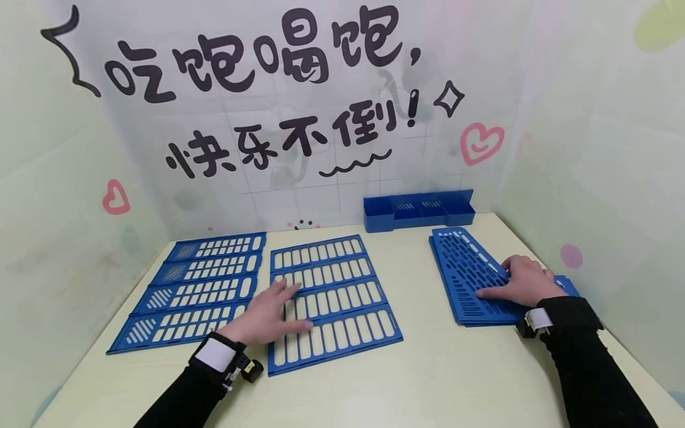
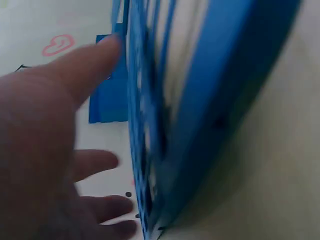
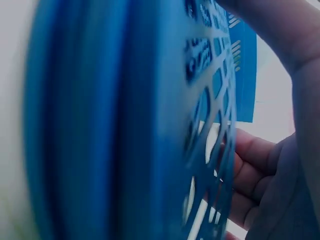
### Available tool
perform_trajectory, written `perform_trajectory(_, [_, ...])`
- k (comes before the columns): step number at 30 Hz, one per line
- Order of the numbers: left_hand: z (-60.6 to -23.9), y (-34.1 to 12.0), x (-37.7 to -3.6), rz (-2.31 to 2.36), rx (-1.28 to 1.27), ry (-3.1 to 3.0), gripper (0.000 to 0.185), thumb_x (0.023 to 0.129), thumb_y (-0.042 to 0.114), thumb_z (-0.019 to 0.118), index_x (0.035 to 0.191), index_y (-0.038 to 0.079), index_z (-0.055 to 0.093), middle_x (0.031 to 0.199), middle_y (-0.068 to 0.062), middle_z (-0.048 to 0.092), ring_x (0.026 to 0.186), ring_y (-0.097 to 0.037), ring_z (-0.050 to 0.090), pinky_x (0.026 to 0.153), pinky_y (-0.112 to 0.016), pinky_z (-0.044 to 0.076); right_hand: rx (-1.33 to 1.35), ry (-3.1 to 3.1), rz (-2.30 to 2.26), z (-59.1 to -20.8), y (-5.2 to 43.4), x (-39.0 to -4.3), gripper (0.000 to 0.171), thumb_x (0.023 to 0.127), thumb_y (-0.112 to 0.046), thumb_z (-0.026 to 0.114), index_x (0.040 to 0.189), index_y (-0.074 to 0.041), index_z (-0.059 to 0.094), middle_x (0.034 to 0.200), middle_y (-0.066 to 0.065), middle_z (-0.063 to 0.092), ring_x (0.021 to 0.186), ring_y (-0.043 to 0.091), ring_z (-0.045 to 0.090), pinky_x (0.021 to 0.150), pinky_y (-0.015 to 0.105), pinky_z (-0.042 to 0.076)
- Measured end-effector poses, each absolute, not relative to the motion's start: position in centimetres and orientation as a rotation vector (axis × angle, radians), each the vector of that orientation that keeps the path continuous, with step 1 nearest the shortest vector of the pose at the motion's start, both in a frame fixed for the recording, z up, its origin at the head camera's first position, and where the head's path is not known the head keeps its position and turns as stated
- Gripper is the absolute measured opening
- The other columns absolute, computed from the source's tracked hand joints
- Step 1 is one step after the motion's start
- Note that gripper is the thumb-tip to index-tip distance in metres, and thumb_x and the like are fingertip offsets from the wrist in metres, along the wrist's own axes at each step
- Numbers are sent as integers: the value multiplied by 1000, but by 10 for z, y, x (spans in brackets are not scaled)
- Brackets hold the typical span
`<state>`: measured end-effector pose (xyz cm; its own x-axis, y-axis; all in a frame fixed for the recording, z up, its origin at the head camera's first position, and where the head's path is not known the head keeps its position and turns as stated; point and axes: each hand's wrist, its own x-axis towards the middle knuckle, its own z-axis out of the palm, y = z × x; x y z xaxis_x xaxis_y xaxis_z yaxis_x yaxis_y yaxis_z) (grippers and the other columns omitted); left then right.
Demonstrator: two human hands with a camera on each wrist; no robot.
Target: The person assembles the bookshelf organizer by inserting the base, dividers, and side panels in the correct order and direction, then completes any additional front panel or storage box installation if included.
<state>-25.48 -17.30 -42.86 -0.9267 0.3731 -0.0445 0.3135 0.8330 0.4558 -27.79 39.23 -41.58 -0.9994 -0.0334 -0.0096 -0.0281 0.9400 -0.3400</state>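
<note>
Slotted panels lie under left hand, stack under right hand

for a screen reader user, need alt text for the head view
A person's left hand lies flat on a middle blue slotted panel, the right hand on a stack of blue panels; another panel and a blue tray rest on the table.

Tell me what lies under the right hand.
The right hand rests flat on a stack of blue slotted panels. Several panel edges show below the top one; their faces, and the table beneath the stack, are covered.
</note>
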Motion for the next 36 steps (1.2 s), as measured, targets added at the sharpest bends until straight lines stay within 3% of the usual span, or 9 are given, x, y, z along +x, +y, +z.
perform_trajectory(4, [-429,-167,-251,666,516,2802,98,94,62,80,169,10,44,179,-33,21,166,-58,17,127,-84,17,-20,3043,-593,-412,391,-277,110,80,-74,87,133,13,43,111,27,68,102,46,62,94,69,31])
perform_trajectory(8, [-425,-162,-245,680,504,2774,95,91,58,85,167,15,49,179,-31,23,165,-58,20,125,-84,23,-31,3020,-597,-405,386,-278,114,81,-76,85,140,11,40,113,27,72,102,44,65,95,66,34])
perform_trajectory(14, [-421,-156,-239,715,580,2704,88,92,55,85,165,17,52,178,-29,27,164,-56,26,124,-83,26,-76,2997,-676,-395,380,-280,115,87,-72,82,156,9,38,134,35,65,112,43,66,98,63,45])
perform_trajectory(19, [-427,-153,-251,738,681,2883,71,106,44,72,163,6,51,174,-31,35,160,-55,36,126,-77,31,-149,2976,-927,-379,366,-279,95,101,-58,76,158,6,35,132,29,61,108,35,64,90,46,57])
perform_trajectory(21, [-430,-151,-258,685,730,2931,72,107,42,71,164,5,49,176,-30,32,161,-55,33,127,-75,33,-175,3005,-997,-372,354,-281,86,104,-54,73,155,5,35,128,26,60,107,34,62,88,42,54])
perform_trajectory(28, [-426,-139,-274,471,784,2687,94,98,67,73,172,19,39,182,-27,14,169,-55,8,131,-75,25,-287,3094,-900,-360,310,-306,48,110,-34,70,123,0,39,95,14,47,86,27,56,73,37,44])
perform_trajectory(32, [-421,-134,-274,429,755,2589,100,91,69,80,172,29,39,184,-22,10,170,-51,4,131,-74,24,-296,3089,-850,-356,299,-326,37,114,-24,63,124,1,39,100,16,51,91,30,60,76,37,46])
perform_trajectory(36, [-417,-132,-267,406,816,2540,110,84,69,87,173,31,36,184,-25,8,169,-54,2,128,-78,26,-282,3082,-864,-361,292,-342,30,117,-18,55,130,2,37,109,20,54,97,34,60,78,40,46])
